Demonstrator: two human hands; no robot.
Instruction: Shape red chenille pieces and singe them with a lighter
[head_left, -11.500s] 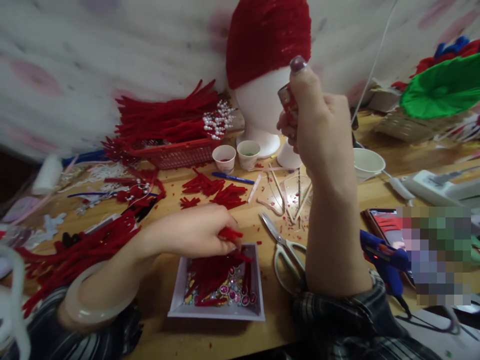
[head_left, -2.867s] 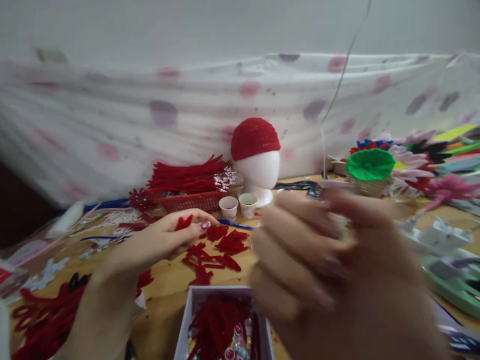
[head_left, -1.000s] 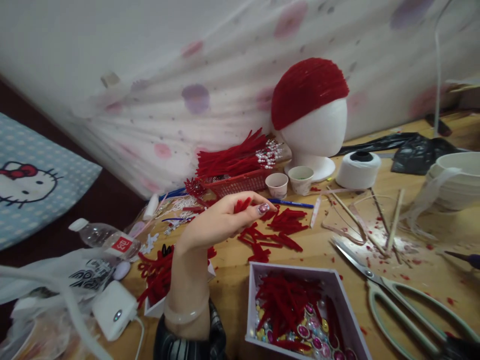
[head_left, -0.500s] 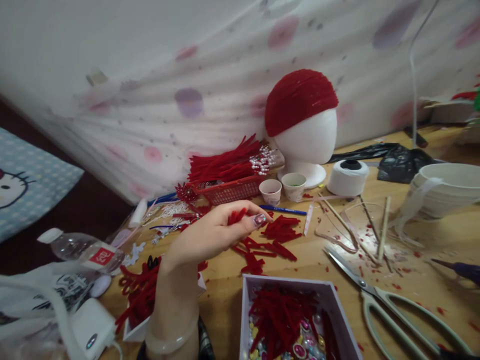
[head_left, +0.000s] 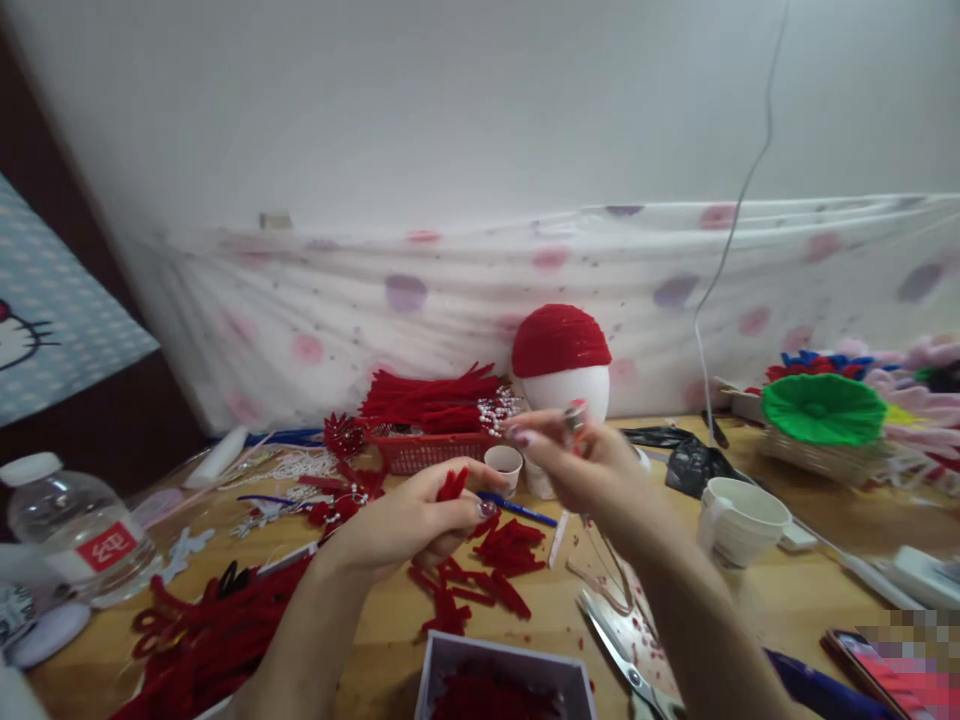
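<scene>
A little bunch of short red chenille pieces [head_left: 452,484] is being pinched in the left hand [head_left: 401,520], the fingers closed round it with the red ends poking up above the thumb. In the right hand [head_left: 581,465], just beside it, what looks like a red lighter [head_left: 576,413] is gripped, metal top up; the fingers are wrapped round it, though most of its body is hidden. No flame can be made out, and the two hands aren't touching.

More cut red strips [head_left: 510,547] are scattered on the wooden surface [head_left: 375,640], right below and behind the left hand, with a blue pen [head_left: 521,509] lying just past them. A pale lilac box [head_left: 517,655] is parked at the front, cut off by the picture's edge, and heaps of red stuff can be seen inside. Metal scissors [head_left: 634,677] are laid to the right of it, partly covered by the right forearm.

Further back, a red plastic basket [head_left: 435,455] is piled with long red stems [head_left: 427,400] and white beads [head_left: 495,408]. Next to that, a white foam head [head_left: 566,393] is topped with a red cap [head_left: 562,340], its lower part blocked by the right hand. A paper cup [head_left: 504,466] is set in front of the basket.
</scene>
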